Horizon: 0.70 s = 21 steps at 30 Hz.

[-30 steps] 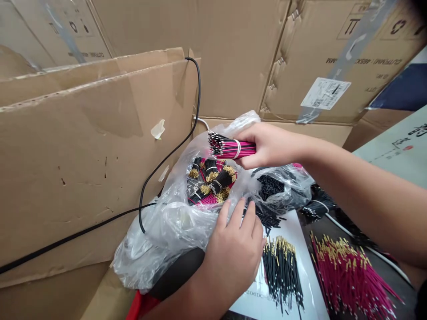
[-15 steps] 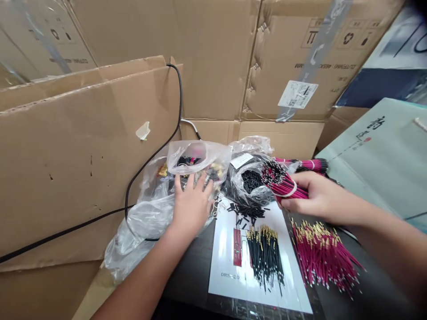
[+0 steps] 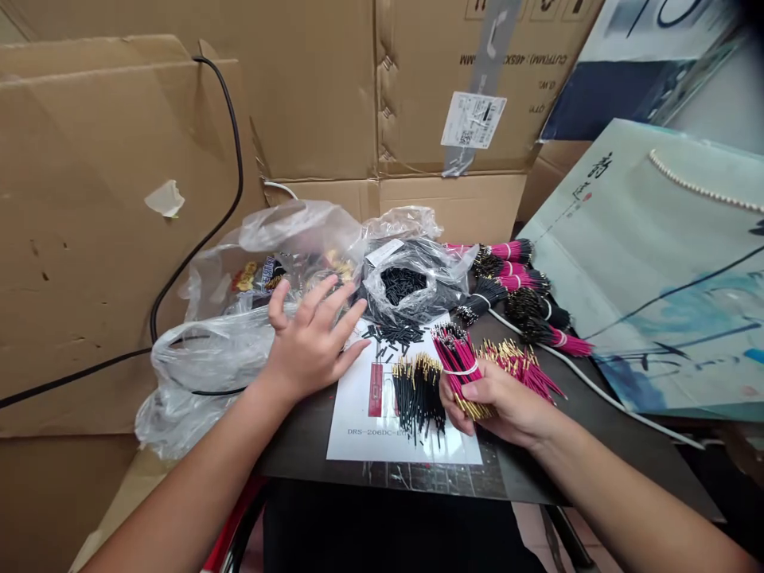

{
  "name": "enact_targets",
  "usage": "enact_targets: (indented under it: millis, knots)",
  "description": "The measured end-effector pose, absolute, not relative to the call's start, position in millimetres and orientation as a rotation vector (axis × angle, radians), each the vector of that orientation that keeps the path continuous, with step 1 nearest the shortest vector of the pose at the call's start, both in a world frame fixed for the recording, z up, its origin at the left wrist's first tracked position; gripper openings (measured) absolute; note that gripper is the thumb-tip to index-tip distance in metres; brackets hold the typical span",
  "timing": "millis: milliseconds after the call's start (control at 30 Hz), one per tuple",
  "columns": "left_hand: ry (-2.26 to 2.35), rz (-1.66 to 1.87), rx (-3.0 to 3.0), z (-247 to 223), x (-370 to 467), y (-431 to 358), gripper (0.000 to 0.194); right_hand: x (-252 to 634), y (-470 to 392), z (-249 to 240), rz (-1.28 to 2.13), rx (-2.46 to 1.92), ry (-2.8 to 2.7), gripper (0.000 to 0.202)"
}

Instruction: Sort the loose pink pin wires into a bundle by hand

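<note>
In my right hand point(image 3: 507, 398) is a bundle of pink and black wires point(image 3: 458, 368) tied with a white band, gold tips pointing down. My left hand point(image 3: 310, 338) hovers with its fingers spread beside a clear plastic bag point(image 3: 224, 358), holding nothing. Loose black wires with gold ends point(image 3: 418, 398) lie on a printed white sheet point(image 3: 358, 442). Loose pink wires point(image 3: 525, 366) lie behind my right hand, partly hidden by it. An open bag of small black tubes point(image 3: 403, 285) stands behind the sheet, with a pile of spilled black tubes point(image 3: 397, 334) in front.
Several tied wire bundles point(image 3: 513, 278) lie at the back right, near a white cable point(image 3: 602, 390) and a large pale paper bag point(image 3: 668, 263). Cardboard boxes point(image 3: 316, 95) wall off the back and left. A black cable point(image 3: 235, 151) hangs over the left cardboard.
My right hand has brought the wire bundle down and nearer, above the sheet's right edge. My left hand has drawn back from the plastic bag's opening. The camera view has shifted.
</note>
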State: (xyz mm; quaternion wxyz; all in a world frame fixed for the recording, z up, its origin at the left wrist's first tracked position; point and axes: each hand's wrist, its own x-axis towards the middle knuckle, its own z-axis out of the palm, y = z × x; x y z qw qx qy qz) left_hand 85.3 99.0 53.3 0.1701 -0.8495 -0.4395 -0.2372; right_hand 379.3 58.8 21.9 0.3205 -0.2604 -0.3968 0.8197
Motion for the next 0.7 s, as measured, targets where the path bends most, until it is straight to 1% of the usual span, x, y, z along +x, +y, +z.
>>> enact_targets:
  millis: [100,233,300,333,400,467,500,600,700]
  knots:
    - [-1.201,-1.046,-2.661,58.0,122.6,82.1,0.044,377.2,51.4,17.8,2.217,-0.568,-0.940,0.028]
    - [-1.490,-1.448,-3.284,57.2,175.8,73.9,0.052,371.1,45.3,16.1,2.234,-0.491,-0.891,0.031]
    - [-1.523,-1.447,-3.613,55.0,194.3,73.5,0.057,367.4,43.0,13.1,2.209,-0.509,-0.911,0.033]
    - [-1.546,-1.426,-3.752,54.3,200.9,73.3,0.057,365.8,42.0,11.0,2.190,-0.528,-0.932,0.033]
    - [-1.598,-1.428,-3.876,54.5,209.4,72.0,0.047,363.0,40.2,6.6,2.156,-0.559,-0.974,0.031]
    - [-1.697,-1.457,-3.885,56.4,212.7,69.5,0.037,361.0,39.1,3.9,2.108,-0.576,-1.011,0.028]
    - [-1.780,-1.445,-3.889,57.5,212.8,68.1,0.035,360.3,38.7,3.7,2.078,-0.583,-1.032,0.029]
    - [-1.982,-1.334,-3.868,58.7,208.7,66.1,0.039,359.2,38.1,7.3,2.001,-0.583,-1.133,0.037]
    - [-1.698,-1.423,-3.650,56.7,200.3,71.4,0.041,361.5,38.8,12.5,1.969,-0.585,-1.317,0.050]
